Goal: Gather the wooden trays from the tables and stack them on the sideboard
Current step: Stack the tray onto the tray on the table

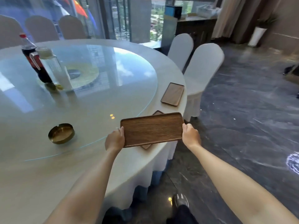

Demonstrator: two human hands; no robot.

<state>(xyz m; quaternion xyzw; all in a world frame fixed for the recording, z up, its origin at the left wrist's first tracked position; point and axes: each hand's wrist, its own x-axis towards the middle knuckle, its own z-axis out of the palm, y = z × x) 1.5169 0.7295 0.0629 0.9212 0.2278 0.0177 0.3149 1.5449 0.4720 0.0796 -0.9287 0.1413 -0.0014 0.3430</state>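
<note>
I hold a dark wooden tray (152,129) level above the right edge of the round table (137,159). My left hand (115,139) grips its left short end and my right hand (191,135) grips its right short end. Under it lies a second wooden tray (157,112) on the table rim, mostly hidden, with only two corners showing. A third wooden tray (172,94) lies flat on the rim farther along. A dark sideboard (195,28) stands by the window at the back right.
A glass turntable (97,88) covers the table's middle, carrying a cola bottle (34,62), a clear bottle (51,65) and a brass ashtray (61,133). Two white-covered chairs (202,70) stand by the table's right side. Dark marble floor (242,118) spreads to the right.
</note>
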